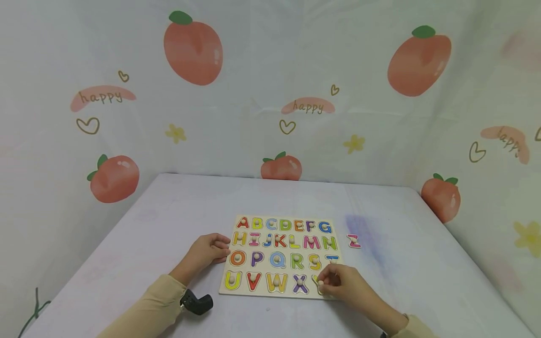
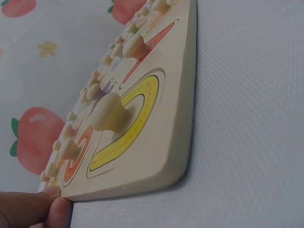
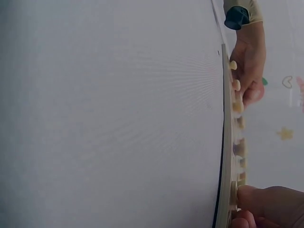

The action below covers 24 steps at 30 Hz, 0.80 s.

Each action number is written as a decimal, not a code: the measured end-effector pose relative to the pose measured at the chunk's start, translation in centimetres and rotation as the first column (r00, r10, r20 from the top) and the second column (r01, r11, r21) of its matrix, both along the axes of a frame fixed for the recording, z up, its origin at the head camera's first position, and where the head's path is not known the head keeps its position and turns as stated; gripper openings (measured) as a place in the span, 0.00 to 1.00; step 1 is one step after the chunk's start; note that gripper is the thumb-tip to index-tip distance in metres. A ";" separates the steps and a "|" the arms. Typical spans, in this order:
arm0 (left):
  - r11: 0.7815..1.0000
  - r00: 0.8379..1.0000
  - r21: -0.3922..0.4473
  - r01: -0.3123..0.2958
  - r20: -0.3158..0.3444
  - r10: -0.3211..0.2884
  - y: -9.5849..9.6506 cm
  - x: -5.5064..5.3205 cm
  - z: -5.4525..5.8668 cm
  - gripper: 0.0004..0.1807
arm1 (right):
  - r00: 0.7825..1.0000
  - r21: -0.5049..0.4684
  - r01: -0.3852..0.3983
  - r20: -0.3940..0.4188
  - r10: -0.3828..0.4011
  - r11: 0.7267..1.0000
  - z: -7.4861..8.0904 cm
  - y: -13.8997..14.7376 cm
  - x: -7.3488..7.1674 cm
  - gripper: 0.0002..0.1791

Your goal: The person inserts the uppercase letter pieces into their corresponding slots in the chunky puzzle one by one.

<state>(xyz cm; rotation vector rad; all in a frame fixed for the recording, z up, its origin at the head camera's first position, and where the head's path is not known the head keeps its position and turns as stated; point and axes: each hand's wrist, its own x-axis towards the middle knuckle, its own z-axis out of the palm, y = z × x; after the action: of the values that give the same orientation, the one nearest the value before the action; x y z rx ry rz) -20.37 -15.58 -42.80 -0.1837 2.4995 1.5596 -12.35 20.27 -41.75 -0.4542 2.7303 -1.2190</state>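
A wooden alphabet puzzle board (image 1: 243, 292) lies flat on the table, its colourful letter pieces each bearing a round knob. At its left edge, my left hand (image 1: 208, 249) holds the rim beside the orange O (image 1: 237, 258); the left wrist view shows thumb and finger at the edge near the yellow U (image 2: 151, 102). My right hand (image 1: 344, 284) pinches the knob of the yellow Y piece (image 1: 315, 279) at the bottom right of the board, partly covering it. In the right wrist view, the right thumb (image 3: 266, 202) presses against that knob. Whether the Y is fully seated is hidden.
A pink Z piece (image 1: 354, 241) lies on the table just right of the board. The white-covered table (image 1: 186, 202) meets a fruit-patterned backdrop (image 1: 236, 126) behind and at the sides. A green cord (image 1: 35, 310) shows at the far lower left.
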 end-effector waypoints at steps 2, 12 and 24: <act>1.000 1.000 0.000 -0.001 -0.001 0.001 0.0 0.0 0.0 0.16 | 1.000 0.015 0.003 -0.003 -0.003 1.000 -0.1 -0.1 -0.1 0.06; 1.000 1.000 -0.008 -0.004 0.005 0.004 0.1 0.1 0.4 0.16 | 1.000 0.051 0.008 0.021 -0.009 0.999 -0.2 -0.2 -0.5 0.06; 1.000 1.000 -0.014 0.001 0.009 0.000 0.1 0.1 0.5 0.15 | 0.999 0.082 -0.016 0.043 0.013 0.996 0.3 -0.3 -0.6 0.07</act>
<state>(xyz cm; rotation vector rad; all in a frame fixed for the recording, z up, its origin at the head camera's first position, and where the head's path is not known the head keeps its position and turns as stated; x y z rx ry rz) -20.27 -15.46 -42.30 -0.1915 2.5042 1.5381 -12.99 19.94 -41.50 -0.4331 2.7243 -1.0950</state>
